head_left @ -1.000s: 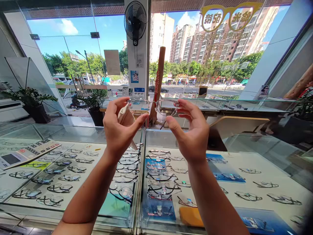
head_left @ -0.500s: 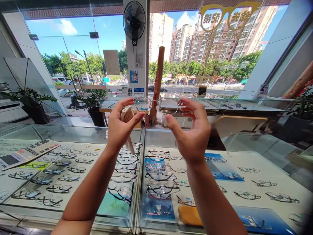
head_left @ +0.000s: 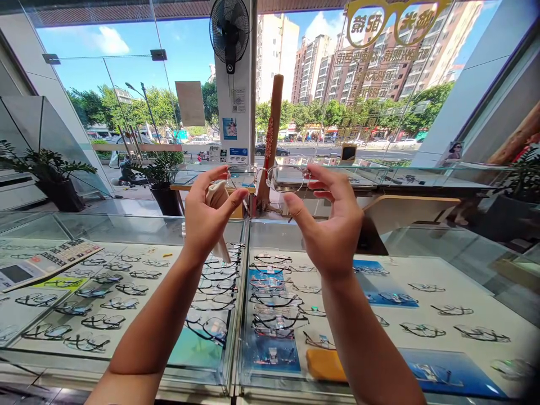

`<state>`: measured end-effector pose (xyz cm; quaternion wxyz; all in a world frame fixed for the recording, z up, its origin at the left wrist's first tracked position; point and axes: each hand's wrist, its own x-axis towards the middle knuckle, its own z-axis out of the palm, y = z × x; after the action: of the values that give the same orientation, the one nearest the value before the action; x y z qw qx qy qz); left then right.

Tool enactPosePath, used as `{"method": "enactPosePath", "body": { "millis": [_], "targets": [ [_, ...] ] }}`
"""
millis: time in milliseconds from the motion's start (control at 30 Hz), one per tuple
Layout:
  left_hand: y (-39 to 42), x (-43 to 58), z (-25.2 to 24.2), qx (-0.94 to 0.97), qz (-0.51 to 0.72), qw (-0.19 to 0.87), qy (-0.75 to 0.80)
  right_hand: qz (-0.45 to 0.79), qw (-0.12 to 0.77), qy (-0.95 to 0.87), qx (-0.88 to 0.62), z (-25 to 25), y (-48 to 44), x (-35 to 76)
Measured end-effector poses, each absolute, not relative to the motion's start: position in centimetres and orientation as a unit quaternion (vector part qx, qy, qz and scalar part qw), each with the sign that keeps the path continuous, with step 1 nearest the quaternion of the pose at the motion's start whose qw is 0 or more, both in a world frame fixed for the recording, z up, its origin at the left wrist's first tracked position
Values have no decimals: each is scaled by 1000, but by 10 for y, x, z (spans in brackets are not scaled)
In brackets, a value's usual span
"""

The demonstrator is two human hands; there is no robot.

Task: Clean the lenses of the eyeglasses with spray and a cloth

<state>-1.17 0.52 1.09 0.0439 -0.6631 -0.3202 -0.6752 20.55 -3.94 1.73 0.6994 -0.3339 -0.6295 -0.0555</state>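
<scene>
Now | left hand, right hand pinch eyeglasses; cloth in left | showcase holds frames

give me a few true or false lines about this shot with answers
1. The left hand holds a cloth. True.
2. The glasses lie inside the display case. False: the hands hold them up above it, the right hand at one rim.
3. A fan is mounted on the pillar. True.
4. The street outside is covered in snow. False: it is sunny, with trees and high-rises.
</scene>
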Motion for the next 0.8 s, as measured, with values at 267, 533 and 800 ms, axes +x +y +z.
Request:
{"method": "enactPosePath", "body": {
  "millis": [267,533,800],
  "targets": [
    [-2,-9,13,-642,-688,91,-325,-9,699,-627,-344,17,-37,206],
    [-4,-10,14,-640,-691,90,-323,-15,692,-633,-347,17,-36,206],
    [-4,-10,15,-637,-696,74,-322,-43,681,-638,-357,16,-34,208]
  ]
}}
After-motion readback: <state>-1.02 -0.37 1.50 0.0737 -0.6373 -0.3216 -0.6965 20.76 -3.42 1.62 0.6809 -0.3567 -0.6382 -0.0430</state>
